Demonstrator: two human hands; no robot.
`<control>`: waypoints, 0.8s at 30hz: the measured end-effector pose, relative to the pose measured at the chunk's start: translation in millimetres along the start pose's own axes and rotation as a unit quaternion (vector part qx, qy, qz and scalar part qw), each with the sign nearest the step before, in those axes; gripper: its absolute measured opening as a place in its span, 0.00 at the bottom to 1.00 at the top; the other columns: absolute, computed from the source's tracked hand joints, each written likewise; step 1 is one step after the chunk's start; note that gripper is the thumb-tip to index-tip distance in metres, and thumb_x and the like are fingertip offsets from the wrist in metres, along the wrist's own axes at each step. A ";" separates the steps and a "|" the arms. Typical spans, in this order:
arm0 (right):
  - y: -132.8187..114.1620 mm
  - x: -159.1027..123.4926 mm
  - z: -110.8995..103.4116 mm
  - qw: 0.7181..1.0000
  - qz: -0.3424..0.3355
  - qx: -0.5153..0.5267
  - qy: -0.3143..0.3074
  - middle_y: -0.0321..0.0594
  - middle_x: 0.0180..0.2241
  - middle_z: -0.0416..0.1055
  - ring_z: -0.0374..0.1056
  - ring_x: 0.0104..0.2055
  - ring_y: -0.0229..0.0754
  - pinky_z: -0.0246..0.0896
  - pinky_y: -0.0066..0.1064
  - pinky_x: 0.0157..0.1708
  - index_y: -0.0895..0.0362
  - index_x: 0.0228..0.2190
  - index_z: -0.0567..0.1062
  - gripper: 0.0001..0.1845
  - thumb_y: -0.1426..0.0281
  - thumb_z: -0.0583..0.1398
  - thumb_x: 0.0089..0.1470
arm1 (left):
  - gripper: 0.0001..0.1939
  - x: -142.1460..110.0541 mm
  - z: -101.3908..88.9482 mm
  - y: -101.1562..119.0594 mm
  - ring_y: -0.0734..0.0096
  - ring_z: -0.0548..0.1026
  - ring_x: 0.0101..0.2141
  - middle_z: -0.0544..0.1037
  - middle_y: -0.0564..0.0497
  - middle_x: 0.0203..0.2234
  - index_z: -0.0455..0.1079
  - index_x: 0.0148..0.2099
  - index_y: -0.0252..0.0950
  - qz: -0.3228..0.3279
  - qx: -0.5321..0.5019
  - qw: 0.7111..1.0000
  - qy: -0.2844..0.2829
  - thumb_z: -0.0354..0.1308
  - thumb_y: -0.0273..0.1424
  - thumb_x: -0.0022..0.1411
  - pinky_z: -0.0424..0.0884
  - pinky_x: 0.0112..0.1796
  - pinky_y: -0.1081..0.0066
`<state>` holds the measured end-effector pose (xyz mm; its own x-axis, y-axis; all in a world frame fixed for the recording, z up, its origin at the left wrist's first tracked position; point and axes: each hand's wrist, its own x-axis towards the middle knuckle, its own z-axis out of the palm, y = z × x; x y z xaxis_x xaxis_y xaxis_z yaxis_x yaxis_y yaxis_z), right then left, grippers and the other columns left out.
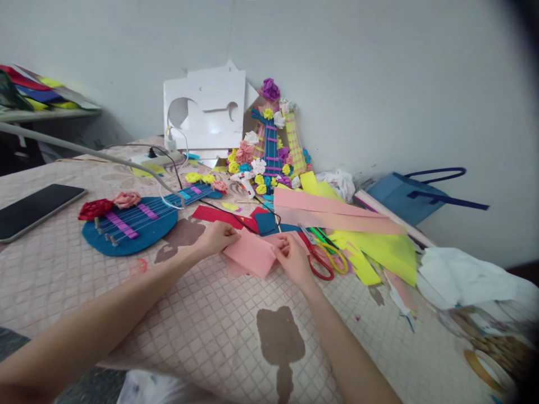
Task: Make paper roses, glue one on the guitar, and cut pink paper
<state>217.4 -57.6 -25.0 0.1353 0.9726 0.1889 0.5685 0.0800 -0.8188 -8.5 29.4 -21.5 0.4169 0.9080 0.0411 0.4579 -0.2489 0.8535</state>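
Observation:
A pale pink sheet of craft paper (251, 256), seemingly folded, is stretched between my two hands just above the table. My left hand (217, 238) pinches its upper left corner, and my right hand (291, 259) grips the right edge between thumb and fingers. More pink paper shows under and behind it. Right of my right hand lie red-handled scissors (320, 267) and yellow-handled scissors (337, 257). Left of my left hand is a blue toy guitar (155, 230) with purple strips, strings and crepe paper roses. Red strips (223, 216) lie just beyond my hands.
A white glue gun (244, 183) with a dark cord stands behind the strips. Decorated guitars (272, 146) lean on the wall beside white board (206, 126). Pink and yellow sheets (383, 252) spread at right. A phone (40, 209) lies left; a tape roll (488, 370) sits front right.

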 end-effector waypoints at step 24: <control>-13.4 -58.3 2.6 0.882 -0.210 -0.363 -0.216 0.45 0.66 0.37 0.30 0.68 0.47 0.32 0.54 0.63 0.58 0.64 0.39 0.40 0.52 0.47 0.60 | 0.13 9.9 1.3 -15.1 0.68 0.72 0.26 0.77 0.49 0.21 0.73 0.26 0.33 0.021 0.073 0.997 -0.004 0.55 0.37 0.49 0.62 0.24 0.75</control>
<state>199.8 -114.8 -26.4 -0.4430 0.8957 0.0392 0.8861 0.4441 -0.1328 -10.2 41.8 -34.7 0.4442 0.8931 0.0708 0.5490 -0.3337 0.7663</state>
